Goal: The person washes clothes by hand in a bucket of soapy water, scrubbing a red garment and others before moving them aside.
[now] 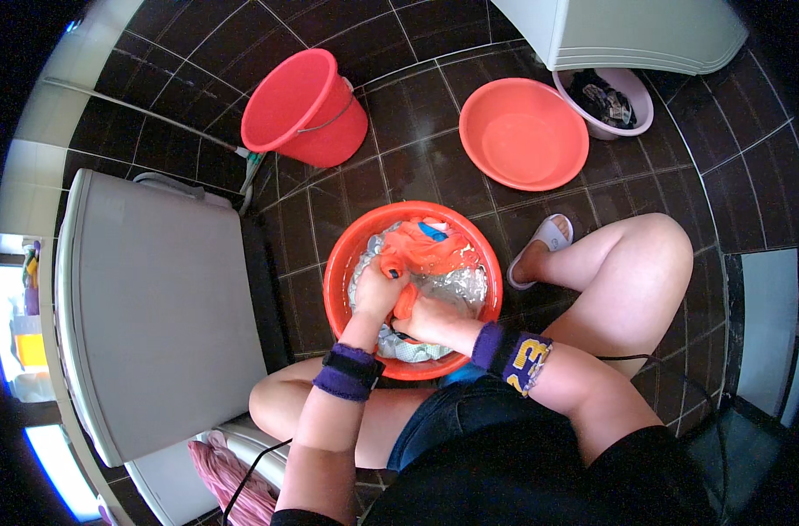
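Note:
An orange-red basin (pixel 399 209) holds water (pixel 459 287) and wet laundry in front of me. My left hand (pixel 380 287) is closed around a bunched part of an orange garment (pixel 426 250), whose rest spreads over the far side of the basin with a blue patch (pixel 433 231) on it. Just to the right and nearer, my right hand (pixel 430 321) grips a lower part of the same orange cloth; some of its fingers are hidden. Pale patterned cloth (pixel 417 351) lies at the basin's near side, and greyish-white cloth shows along the left.
Beyond the basin stand a red bucket (pixel 329 123) at left, an orange basin (pixel 524 136), and a pink-white basin (pixel 632 96) with dark clothes. A grey-white appliance (pixel 158 307) is on my left. A pink cloth (pixel 228 478) hangs lower left. Dark tiles cover the floor.

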Demonstrator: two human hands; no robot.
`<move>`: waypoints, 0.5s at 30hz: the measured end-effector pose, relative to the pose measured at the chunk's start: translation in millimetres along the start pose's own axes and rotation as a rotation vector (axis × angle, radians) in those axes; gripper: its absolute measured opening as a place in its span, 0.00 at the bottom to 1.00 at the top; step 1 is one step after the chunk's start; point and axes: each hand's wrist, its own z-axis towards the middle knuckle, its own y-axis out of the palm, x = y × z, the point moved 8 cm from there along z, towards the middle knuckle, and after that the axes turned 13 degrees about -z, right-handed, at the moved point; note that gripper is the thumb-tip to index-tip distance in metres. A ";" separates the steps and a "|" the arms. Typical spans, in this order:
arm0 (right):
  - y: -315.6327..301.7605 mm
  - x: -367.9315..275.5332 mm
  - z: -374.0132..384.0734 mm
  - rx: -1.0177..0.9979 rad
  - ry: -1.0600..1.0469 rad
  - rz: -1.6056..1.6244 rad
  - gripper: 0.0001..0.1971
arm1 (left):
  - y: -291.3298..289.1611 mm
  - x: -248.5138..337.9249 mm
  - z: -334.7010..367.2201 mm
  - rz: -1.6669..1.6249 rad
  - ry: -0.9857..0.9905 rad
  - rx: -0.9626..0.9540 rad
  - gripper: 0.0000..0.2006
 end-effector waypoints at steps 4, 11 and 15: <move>-19.6 -21.0 -7.0 0.109 -0.336 0.266 0.24 | -12.2 3.1 -2.2 0.023 -0.065 -0.060 0.28; -32.9 -30.9 -16.1 -0.325 -0.179 0.940 0.27 | -20.8 26.9 -7.7 -0.929 -0.010 -0.527 0.31; -32.8 -55.3 -47.5 -0.916 -0.092 1.516 0.38 | -42.4 25.8 -12.6 -1.530 -0.215 -0.483 0.37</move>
